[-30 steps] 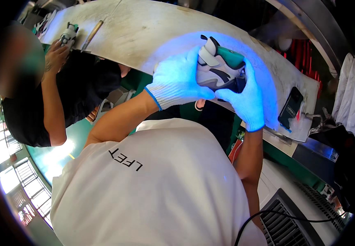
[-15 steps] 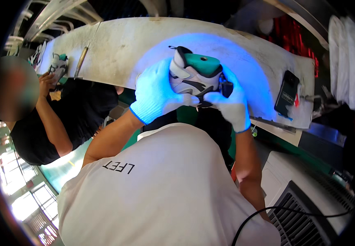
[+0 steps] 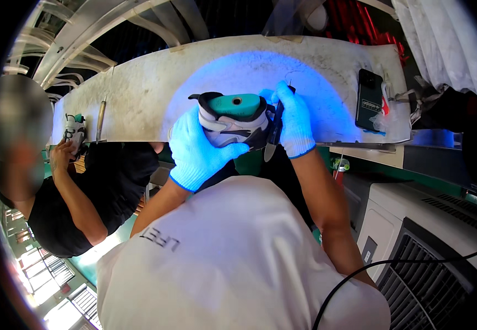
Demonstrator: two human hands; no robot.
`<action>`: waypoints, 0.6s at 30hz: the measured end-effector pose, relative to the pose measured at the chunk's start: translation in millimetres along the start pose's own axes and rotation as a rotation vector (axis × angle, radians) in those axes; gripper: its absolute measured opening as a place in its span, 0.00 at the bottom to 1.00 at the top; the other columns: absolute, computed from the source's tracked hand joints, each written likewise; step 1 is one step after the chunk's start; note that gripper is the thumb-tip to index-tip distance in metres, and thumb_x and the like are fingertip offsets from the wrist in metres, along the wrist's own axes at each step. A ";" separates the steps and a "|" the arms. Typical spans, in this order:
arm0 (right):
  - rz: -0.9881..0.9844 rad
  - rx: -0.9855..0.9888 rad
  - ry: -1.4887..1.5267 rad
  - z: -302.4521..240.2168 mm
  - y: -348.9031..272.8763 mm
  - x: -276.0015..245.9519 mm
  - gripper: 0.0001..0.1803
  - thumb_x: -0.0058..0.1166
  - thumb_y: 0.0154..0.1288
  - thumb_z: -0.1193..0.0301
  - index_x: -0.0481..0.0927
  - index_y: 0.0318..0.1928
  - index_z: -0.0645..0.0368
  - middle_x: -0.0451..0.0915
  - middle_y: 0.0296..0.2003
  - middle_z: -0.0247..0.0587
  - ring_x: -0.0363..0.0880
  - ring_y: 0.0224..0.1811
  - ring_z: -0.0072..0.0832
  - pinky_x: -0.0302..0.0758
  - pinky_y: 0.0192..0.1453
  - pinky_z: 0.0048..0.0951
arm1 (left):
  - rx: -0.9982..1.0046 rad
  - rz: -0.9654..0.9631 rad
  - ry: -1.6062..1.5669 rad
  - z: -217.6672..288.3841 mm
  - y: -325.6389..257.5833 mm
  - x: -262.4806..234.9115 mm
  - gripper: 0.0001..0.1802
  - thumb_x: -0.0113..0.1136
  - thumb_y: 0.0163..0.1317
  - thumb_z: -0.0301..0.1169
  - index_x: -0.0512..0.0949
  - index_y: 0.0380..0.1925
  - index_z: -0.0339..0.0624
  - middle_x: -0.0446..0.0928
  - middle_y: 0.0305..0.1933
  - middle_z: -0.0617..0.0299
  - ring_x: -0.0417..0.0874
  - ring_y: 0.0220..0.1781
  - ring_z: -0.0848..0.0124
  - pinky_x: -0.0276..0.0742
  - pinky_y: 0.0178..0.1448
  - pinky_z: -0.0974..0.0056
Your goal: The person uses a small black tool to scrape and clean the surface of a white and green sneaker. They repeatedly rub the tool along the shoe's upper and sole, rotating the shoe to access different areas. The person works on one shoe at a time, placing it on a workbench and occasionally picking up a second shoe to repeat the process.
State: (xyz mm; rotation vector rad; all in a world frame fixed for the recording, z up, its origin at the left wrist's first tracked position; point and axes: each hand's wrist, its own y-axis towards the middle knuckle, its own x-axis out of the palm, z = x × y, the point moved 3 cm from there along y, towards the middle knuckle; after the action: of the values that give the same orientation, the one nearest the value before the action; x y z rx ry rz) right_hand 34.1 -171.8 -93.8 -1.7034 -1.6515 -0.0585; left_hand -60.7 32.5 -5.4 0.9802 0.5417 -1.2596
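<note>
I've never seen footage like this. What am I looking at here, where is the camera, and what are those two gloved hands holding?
The camera sits on a person's head and looks down, so the picture bends at its rim. No robot: two gloved hands. The left hand grips a grey and white sneaker with a teal insert, under blue light. The right hand holds a dark pen-like tool beside the shoe. On the pale workbench lies a black phone. At the left, a co-worker handles another shoe.

Knitted cloth gloves cover both hands; the sneaker (image 3: 233,118) looks smooth and leathery, the worktable (image 3: 139,93) matt and scuffed.
</note>
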 end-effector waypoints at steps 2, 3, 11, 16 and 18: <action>-0.015 -0.062 -0.064 -0.2 -4.8 4.0 0.19 0.63 0.81 0.56 0.83 0.36 0.58 0.90 0.42 0.47 0.89 0.46 0.32 0.83 0.52 0.34 | 0.004 0.039 0.036 1.9 -4.1 3.6 0.56 0.98 0.34 0.54 0.80 0.62 0.39 0.88 0.52 0.50 0.92 0.53 0.48 0.88 0.58 0.50; -0.029 -0.074 -0.137 -3.8 -9.9 6.3 0.19 0.64 0.81 0.57 0.83 0.36 0.58 0.89 0.40 0.45 0.87 0.44 0.29 0.81 0.50 0.31 | -0.012 0.045 0.071 -1.5 -11.5 9.2 0.57 0.98 0.33 0.54 0.80 0.61 0.39 0.88 0.53 0.50 0.92 0.53 0.49 0.88 0.58 0.50; -0.034 -0.160 -0.031 4.4 -10.7 13.3 0.17 0.60 0.82 0.63 0.85 0.41 0.67 0.88 0.37 0.44 0.90 0.41 0.34 0.87 0.52 0.36 | 0.136 0.133 -0.076 -36.4 -2.9 23.6 0.56 1.00 0.28 0.49 0.80 0.59 0.38 0.84 0.54 0.53 0.89 0.53 0.51 0.86 0.58 0.51; -0.158 -0.095 0.010 4.7 0.8 9.1 0.16 0.59 0.84 0.64 0.84 0.44 0.68 0.88 0.47 0.52 0.90 0.54 0.42 0.88 0.64 0.47 | 0.298 0.017 0.022 -55.4 2.4 14.0 0.38 0.92 0.37 0.55 0.88 0.45 0.46 0.80 0.41 0.59 0.85 0.42 0.55 0.80 0.49 0.51; -0.221 -0.042 -0.120 0.6 3.8 11.7 0.15 0.59 0.82 0.65 0.84 0.45 0.68 0.89 0.48 0.49 0.90 0.54 0.37 0.87 0.65 0.41 | 0.349 0.061 0.078 -63.1 -12.0 18.9 0.36 0.88 0.41 0.60 0.88 0.42 0.47 0.79 0.40 0.59 0.83 0.41 0.54 0.78 0.49 0.49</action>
State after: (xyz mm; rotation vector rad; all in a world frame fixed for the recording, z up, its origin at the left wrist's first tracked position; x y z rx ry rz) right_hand 39.0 -161.2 -90.0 -1.5750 -1.9351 -0.0997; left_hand -56.8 75.7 -56.4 1.3315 0.3541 -1.2897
